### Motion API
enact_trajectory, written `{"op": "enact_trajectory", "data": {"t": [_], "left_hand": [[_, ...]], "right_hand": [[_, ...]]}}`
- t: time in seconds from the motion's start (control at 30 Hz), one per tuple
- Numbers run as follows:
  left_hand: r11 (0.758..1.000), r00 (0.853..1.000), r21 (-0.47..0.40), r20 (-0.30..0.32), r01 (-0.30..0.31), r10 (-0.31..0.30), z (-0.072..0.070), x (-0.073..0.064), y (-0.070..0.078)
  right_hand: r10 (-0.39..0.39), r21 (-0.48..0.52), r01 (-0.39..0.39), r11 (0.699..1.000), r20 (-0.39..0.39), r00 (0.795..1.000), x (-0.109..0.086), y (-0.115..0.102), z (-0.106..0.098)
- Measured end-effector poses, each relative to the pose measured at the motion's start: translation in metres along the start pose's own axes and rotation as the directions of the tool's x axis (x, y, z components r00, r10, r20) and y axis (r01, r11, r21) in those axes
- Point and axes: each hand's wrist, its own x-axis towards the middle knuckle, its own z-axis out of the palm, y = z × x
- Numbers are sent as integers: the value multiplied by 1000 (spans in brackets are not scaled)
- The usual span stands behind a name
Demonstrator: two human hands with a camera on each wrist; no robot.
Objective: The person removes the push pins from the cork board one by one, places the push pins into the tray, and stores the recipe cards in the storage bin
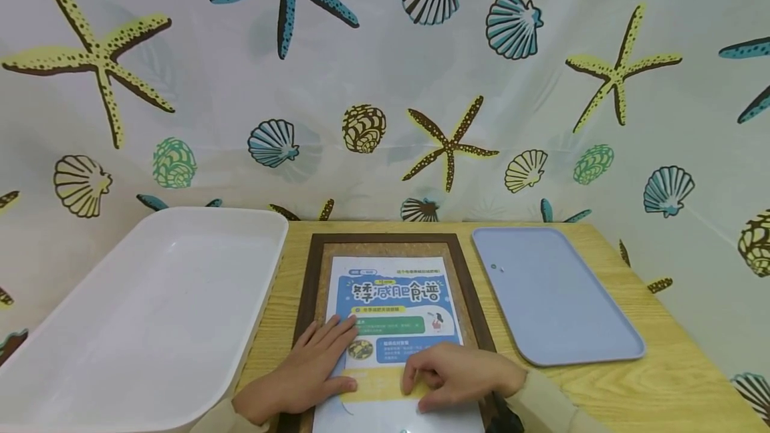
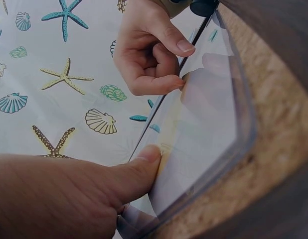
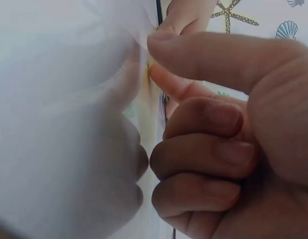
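A printed poster (image 1: 397,326) with Chinese text lies under clear glossy plastic (image 2: 246,134) on a brown-framed cork board (image 1: 385,248). My left hand (image 1: 319,363) rests flat on the poster's left side, fingers spread and thumb pointing right; the left wrist view shows the thumb (image 2: 139,167) pressed on the plastic. Over the poster's lower right, my right hand (image 1: 460,373) touches the surface with its index fingertip. Its thumb (image 3: 194,52) stands apart from that finger, and the other three fingers are curled in. Nothing shows between thumb and index finger.
A large white tray (image 1: 278,232) stands left of the board. To the right lies a flat light-blue tray (image 1: 559,306) with tiny bits near its left edge. All sit on a wood-grain table (image 1: 674,386) before a curtain (image 1: 361,72) printed with starfish and shells.
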Motion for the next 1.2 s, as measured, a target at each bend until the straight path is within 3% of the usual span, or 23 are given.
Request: {"op": "enact_trajectory", "data": {"t": [0.2,0.47,1.2], "left_hand": [[1000,1000,-11,0,-5,5,-1,0,-2],[1000,1000,-12,-9,-3,3,3,0,-4],[1000,1000,0,-4,7,-7,2,0,-2]], "right_hand": [[-4,-52,4,999,5,1000,9,-3,3],[-71,-112,73,991,21,997,16,-5,8],[-60,-173,67,983,47,997,25,-15,14]]}}
